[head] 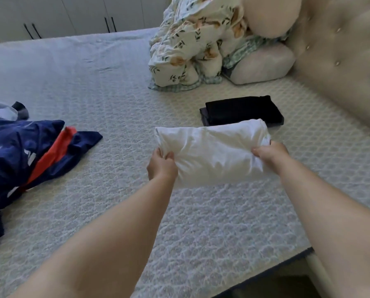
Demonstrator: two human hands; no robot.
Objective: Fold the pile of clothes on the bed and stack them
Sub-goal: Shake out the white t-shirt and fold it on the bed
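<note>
Two bare forearms entered from the near edge, over the pale quilted bedspread (pixel 115 100). Left hand (pixel 161 165): fingers curled into the near-left corner of a folded white cotton garment (pixel 212 151). Right hand (pixel 270 152): pinching the garment's right end. Garment: held as a soft oblong bundle, apparently lifted clear of the cover, though contact underneath could not be confirmed. Stack: dark folded clothes (pixel 242 111), lying flat just beyond the bundle and partly hidden by its far edge. Unfolded stock: crumpled navy garment with red-orange band (pixel 29 151), well apart at left, with a pale and grey item behind it. Step judged in hand: carrying the finished white fold to the stack. Next move would call for a short forward carry, squaring the bundle over the dark pile, then letting go with both hands together so the fold holds. Clearances: open cover on all sides of the stack; floral duvet heap (pixel 192 46) and tufted headboard (pixel 341 50) stood beyond; bed edge near right.
</note>
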